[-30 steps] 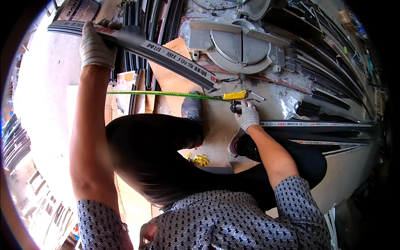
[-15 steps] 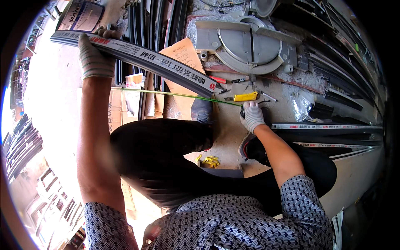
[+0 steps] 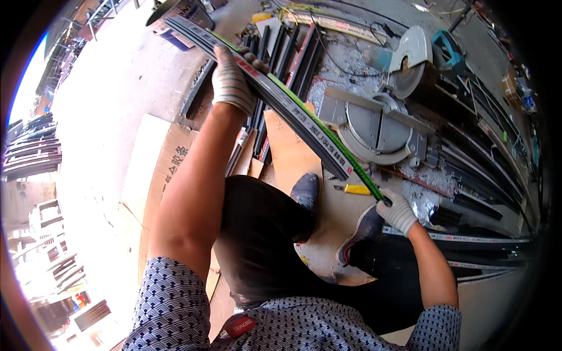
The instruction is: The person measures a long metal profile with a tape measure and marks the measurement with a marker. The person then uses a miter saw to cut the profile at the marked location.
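Note:
My left hand, in a striped work glove, is closed around a long dark metal profile with a white printed strip along it. The profile slants from the upper left down toward the middle. Along its far edge runs the green blade of a tape measure, stretched past the profile's lower end. My gloved right hand grips the tape measure at that lower right end; its case is mostly hidden by the fingers. A yellow utility knife lies on the floor close to the right hand.
A grey mitre saw with a guarded blade stands beyond the hands among metal shavings. Dark profiles lie at right. Cardboard lies by my shoe. A bucket is at the upper left.
The tape blade now lies along the profile; before, it stretched across below it. The profile slopes more steeply, and its near end is closer to my right hand. The view has shifted.

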A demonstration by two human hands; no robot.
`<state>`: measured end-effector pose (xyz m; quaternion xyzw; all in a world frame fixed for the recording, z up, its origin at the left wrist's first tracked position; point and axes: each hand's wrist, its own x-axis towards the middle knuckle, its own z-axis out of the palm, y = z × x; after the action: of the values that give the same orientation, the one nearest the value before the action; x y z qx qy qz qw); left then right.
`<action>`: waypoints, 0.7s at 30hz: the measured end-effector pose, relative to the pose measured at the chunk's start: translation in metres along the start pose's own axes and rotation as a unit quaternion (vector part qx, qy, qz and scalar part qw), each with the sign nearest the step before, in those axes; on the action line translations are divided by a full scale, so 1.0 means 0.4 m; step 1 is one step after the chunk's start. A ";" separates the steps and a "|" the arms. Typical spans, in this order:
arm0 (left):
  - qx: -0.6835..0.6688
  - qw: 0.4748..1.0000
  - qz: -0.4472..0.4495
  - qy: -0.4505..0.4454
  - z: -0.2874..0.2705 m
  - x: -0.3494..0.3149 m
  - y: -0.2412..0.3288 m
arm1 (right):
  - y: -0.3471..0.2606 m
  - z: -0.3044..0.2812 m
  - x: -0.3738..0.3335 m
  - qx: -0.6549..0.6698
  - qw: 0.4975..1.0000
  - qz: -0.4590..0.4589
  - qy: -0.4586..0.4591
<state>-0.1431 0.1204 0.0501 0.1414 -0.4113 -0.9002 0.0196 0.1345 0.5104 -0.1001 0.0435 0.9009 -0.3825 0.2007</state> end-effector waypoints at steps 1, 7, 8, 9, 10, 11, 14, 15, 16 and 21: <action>-0.009 1.000 -0.011 0.001 -0.004 0.002 0.019 | -0.049 -0.033 -0.013 0.031 1.000 -0.004 0.003; -0.009 1.000 -0.012 -0.007 0.025 -0.038 -0.001 | -0.169 -0.156 -0.105 0.134 0.989 0.055 -0.019; 0.010 1.000 -0.013 0.011 0.033 -0.048 -0.003 | -0.185 -0.153 -0.114 0.118 0.993 0.014 -0.003; 0.018 0.999 -0.023 0.024 0.041 -0.056 -0.002 | -0.211 -0.150 -0.122 0.103 0.994 -0.026 0.013; 0.017 0.999 -0.024 0.030 0.042 -0.053 0.003 | -0.232 -0.147 -0.122 0.122 0.992 0.017 -0.017; 0.015 0.999 -0.029 0.037 0.043 -0.053 0.002 | -0.251 -0.143 -0.126 0.178 0.981 0.058 -0.046; 0.073 0.994 -0.006 0.085 0.036 -0.031 0.005 | -0.280 -0.140 -0.130 0.189 0.977 0.072 -0.071; 0.074 0.994 -0.007 0.078 0.023 -0.026 0.008 | -0.264 -0.136 -0.127 0.173 0.981 0.059 -0.070; 0.072 0.994 -0.016 0.083 0.022 -0.022 0.008 | -0.237 -0.139 -0.126 0.155 0.985 0.049 -0.065; 0.032 0.997 0.002 0.072 0.021 -0.018 0.020 | -0.166 -0.161 -0.144 0.097 0.994 0.031 -0.046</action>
<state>-0.1393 0.1224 0.0629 0.2057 -0.4382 -0.8738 0.0467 0.1509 0.5135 0.0076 0.0728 0.8477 -0.4632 0.2481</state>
